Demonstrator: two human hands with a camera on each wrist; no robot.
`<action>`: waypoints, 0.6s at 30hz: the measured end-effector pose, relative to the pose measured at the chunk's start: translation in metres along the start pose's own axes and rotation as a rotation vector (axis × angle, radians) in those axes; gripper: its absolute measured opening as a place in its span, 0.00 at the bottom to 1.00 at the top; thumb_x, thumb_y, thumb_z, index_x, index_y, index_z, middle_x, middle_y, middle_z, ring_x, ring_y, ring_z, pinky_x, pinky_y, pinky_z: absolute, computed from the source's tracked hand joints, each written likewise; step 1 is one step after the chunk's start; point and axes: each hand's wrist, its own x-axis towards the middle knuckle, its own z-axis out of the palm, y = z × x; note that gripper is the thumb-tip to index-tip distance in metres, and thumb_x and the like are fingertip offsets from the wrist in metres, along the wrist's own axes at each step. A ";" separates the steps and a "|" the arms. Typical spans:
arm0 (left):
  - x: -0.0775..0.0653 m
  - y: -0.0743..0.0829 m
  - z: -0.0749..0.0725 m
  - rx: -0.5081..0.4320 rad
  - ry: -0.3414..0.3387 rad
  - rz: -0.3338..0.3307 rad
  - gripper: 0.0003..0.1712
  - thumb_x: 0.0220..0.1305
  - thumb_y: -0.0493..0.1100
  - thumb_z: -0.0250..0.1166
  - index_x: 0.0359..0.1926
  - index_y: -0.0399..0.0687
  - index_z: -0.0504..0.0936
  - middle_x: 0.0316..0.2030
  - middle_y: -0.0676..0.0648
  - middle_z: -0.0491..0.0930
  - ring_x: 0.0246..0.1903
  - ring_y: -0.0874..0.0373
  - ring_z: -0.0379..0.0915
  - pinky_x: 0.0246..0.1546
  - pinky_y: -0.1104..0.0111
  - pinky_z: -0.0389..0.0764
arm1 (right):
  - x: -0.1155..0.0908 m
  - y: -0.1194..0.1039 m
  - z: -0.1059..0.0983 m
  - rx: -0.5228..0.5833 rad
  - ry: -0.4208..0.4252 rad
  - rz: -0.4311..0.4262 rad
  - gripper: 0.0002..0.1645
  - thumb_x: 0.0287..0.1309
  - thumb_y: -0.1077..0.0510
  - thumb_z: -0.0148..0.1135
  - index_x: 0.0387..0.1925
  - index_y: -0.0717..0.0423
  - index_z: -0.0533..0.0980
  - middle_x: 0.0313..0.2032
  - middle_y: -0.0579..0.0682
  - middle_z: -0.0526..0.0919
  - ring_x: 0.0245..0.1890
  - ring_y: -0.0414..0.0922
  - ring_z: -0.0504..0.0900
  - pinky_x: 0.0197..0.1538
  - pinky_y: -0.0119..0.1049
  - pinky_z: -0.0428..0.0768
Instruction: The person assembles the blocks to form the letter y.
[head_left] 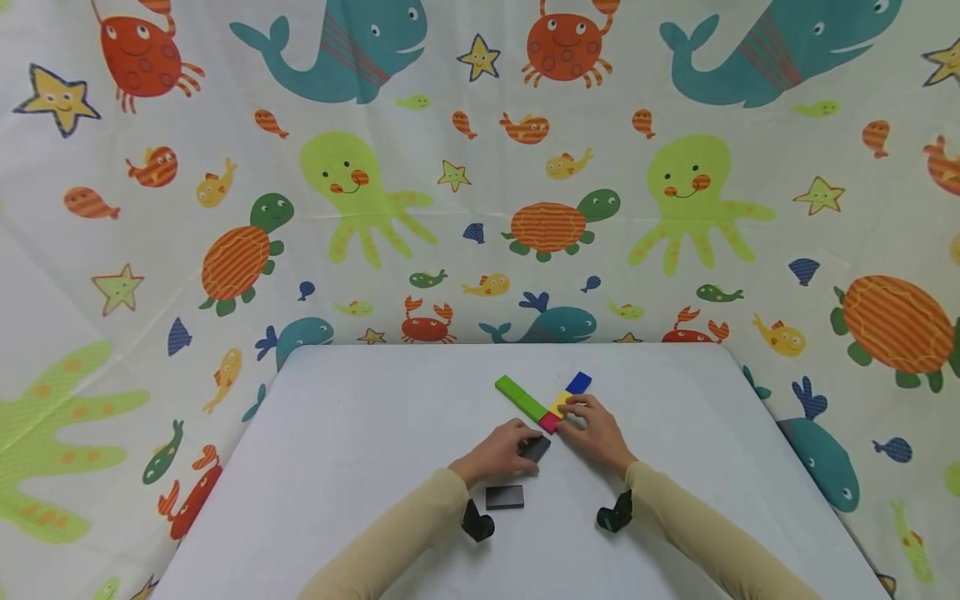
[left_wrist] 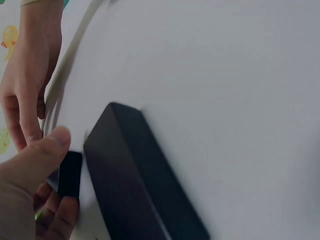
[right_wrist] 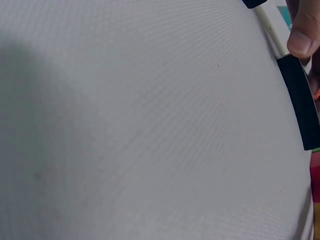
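In the head view my left hand (head_left: 501, 452) pinches a black block (head_left: 536, 449) between thumb and fingers, just below a V of coloured blocks. A red block (head_left: 549, 423) forms the V's point. One arm is a long green block (head_left: 519, 397); the other is a yellow block (head_left: 558, 404) followed by a blue block (head_left: 580, 382). My right hand (head_left: 597, 432) rests at the V's right side, its bent fingertips by the yellow and red blocks. A second black block (head_left: 505, 497) lies under the left wrist, large in the left wrist view (left_wrist: 135, 170).
Everything lies on a white table (head_left: 375, 433). Behind it hangs a curtain (head_left: 480, 183) printed with sea animals. A dark wrist piece (head_left: 477, 522) sits by the left cuff, another dark piece (head_left: 617, 513) by the right cuff.
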 end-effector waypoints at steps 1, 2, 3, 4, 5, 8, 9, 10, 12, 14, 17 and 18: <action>0.000 -0.001 -0.001 -0.011 -0.011 -0.003 0.34 0.54 0.47 0.75 0.62 0.46 0.77 0.48 0.51 0.72 0.42 0.64 0.70 0.42 0.74 0.74 | 0.000 0.000 0.000 -0.001 0.002 0.001 0.21 0.58 0.52 0.69 0.52 0.54 0.82 0.56 0.55 0.75 0.59 0.54 0.73 0.62 0.56 0.70; 0.001 -0.002 -0.001 -0.019 -0.022 -0.007 0.34 0.54 0.46 0.75 0.63 0.47 0.76 0.49 0.51 0.72 0.43 0.64 0.70 0.43 0.74 0.74 | 0.000 0.000 0.000 -0.001 0.003 0.001 0.21 0.58 0.51 0.69 0.52 0.54 0.82 0.56 0.54 0.75 0.59 0.54 0.73 0.62 0.56 0.70; 0.001 -0.003 -0.002 -0.028 -0.030 -0.012 0.34 0.54 0.46 0.75 0.63 0.48 0.76 0.49 0.51 0.72 0.43 0.65 0.71 0.44 0.73 0.74 | 0.000 0.000 0.000 -0.002 0.006 -0.003 0.21 0.58 0.52 0.70 0.52 0.54 0.82 0.55 0.54 0.75 0.58 0.54 0.73 0.62 0.56 0.70; 0.002 -0.004 -0.002 -0.032 -0.037 -0.017 0.34 0.55 0.46 0.75 0.63 0.48 0.76 0.49 0.52 0.72 0.44 0.65 0.71 0.44 0.73 0.75 | 0.000 0.000 0.000 -0.002 0.008 -0.005 0.21 0.58 0.51 0.70 0.52 0.54 0.82 0.55 0.54 0.75 0.58 0.54 0.73 0.61 0.56 0.70; 0.002 -0.005 -0.002 -0.039 -0.041 -0.024 0.34 0.55 0.46 0.75 0.63 0.49 0.76 0.49 0.52 0.72 0.44 0.65 0.71 0.45 0.73 0.75 | 0.000 0.001 0.000 -0.002 0.009 -0.008 0.21 0.58 0.51 0.70 0.52 0.54 0.82 0.55 0.54 0.75 0.58 0.54 0.73 0.61 0.56 0.70; 0.005 -0.005 -0.002 -0.056 -0.035 -0.046 0.33 0.55 0.46 0.75 0.62 0.49 0.77 0.48 0.52 0.73 0.44 0.64 0.71 0.44 0.73 0.75 | -0.001 0.000 -0.001 0.000 0.004 -0.011 0.21 0.57 0.51 0.70 0.52 0.54 0.82 0.55 0.54 0.75 0.58 0.54 0.74 0.61 0.55 0.71; 0.006 -0.004 -0.002 -0.061 -0.030 -0.054 0.33 0.54 0.46 0.75 0.62 0.49 0.77 0.48 0.52 0.73 0.44 0.64 0.72 0.44 0.72 0.75 | -0.001 0.000 -0.001 0.001 0.002 -0.011 0.22 0.57 0.51 0.70 0.52 0.54 0.82 0.55 0.54 0.75 0.58 0.54 0.74 0.61 0.55 0.71; 0.006 -0.003 -0.001 -0.065 -0.025 -0.062 0.33 0.54 0.46 0.75 0.62 0.49 0.78 0.48 0.52 0.73 0.44 0.64 0.71 0.44 0.72 0.75 | -0.001 -0.001 -0.002 0.002 -0.002 -0.008 0.22 0.57 0.51 0.70 0.52 0.54 0.82 0.55 0.54 0.75 0.58 0.54 0.74 0.62 0.55 0.70; 0.007 -0.002 -0.001 -0.067 -0.008 -0.076 0.32 0.54 0.46 0.75 0.61 0.49 0.78 0.48 0.52 0.73 0.43 0.63 0.71 0.44 0.72 0.75 | -0.001 -0.001 -0.002 0.001 -0.006 -0.005 0.22 0.57 0.51 0.70 0.52 0.54 0.82 0.55 0.54 0.75 0.58 0.54 0.73 0.62 0.55 0.70; 0.007 0.000 -0.002 -0.069 0.004 -0.088 0.31 0.55 0.46 0.75 0.61 0.49 0.79 0.48 0.51 0.74 0.43 0.63 0.71 0.44 0.72 0.75 | -0.001 -0.001 -0.002 0.001 -0.004 -0.009 0.22 0.58 0.50 0.70 0.52 0.54 0.82 0.55 0.54 0.75 0.58 0.54 0.73 0.62 0.55 0.70; 0.007 0.001 -0.002 -0.060 0.017 -0.096 0.31 0.55 0.45 0.75 0.60 0.49 0.79 0.48 0.51 0.74 0.43 0.62 0.70 0.44 0.71 0.74 | 0.000 0.000 -0.001 0.006 0.002 -0.009 0.22 0.58 0.50 0.70 0.52 0.54 0.82 0.55 0.54 0.75 0.58 0.54 0.74 0.61 0.55 0.70; 0.008 0.001 -0.002 -0.060 0.017 -0.099 0.31 0.55 0.46 0.75 0.60 0.49 0.79 0.48 0.50 0.74 0.43 0.62 0.70 0.44 0.71 0.74 | 0.000 0.001 -0.001 0.008 0.005 -0.011 0.22 0.58 0.50 0.70 0.52 0.54 0.82 0.55 0.55 0.75 0.58 0.55 0.74 0.61 0.56 0.71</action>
